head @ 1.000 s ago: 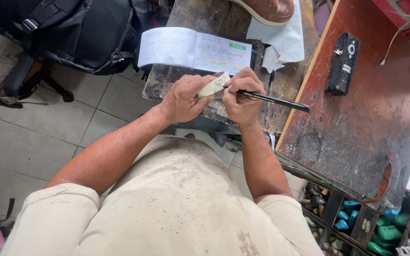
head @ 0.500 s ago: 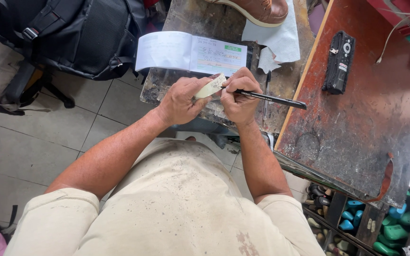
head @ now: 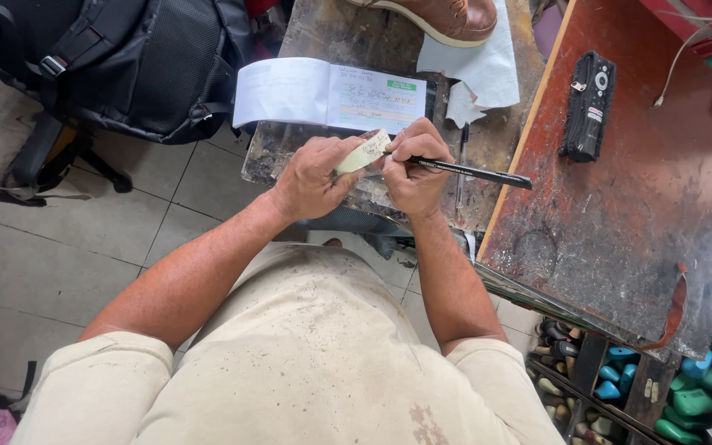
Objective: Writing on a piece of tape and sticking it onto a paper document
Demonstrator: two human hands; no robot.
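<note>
My left hand [head: 316,175] pinches a small strip of pale paper tape [head: 364,152] over the near edge of a stained work table [head: 331,33]. My right hand [head: 415,169] grips a black pen [head: 471,172], its tip against the strip and its barrel pointing to the right. Just beyond my hands an open receipt booklet [head: 327,94] lies flat on the table, with white pages and a green mark.
A brown shoe [head: 442,16] rests on white paper [head: 475,70] at the table's far side. A red-brown bench [head: 628,206] to the right carries a black remote-like device [head: 588,105]. A black backpack [head: 125,58] sits on a chair at left. Shelves with coloured shoe forms [head: 661,387] are lower right.
Both hands stay together at the strip and pen with only slight shifts; the view has drifted a little, so the table and booklet sit lower in frame.
</note>
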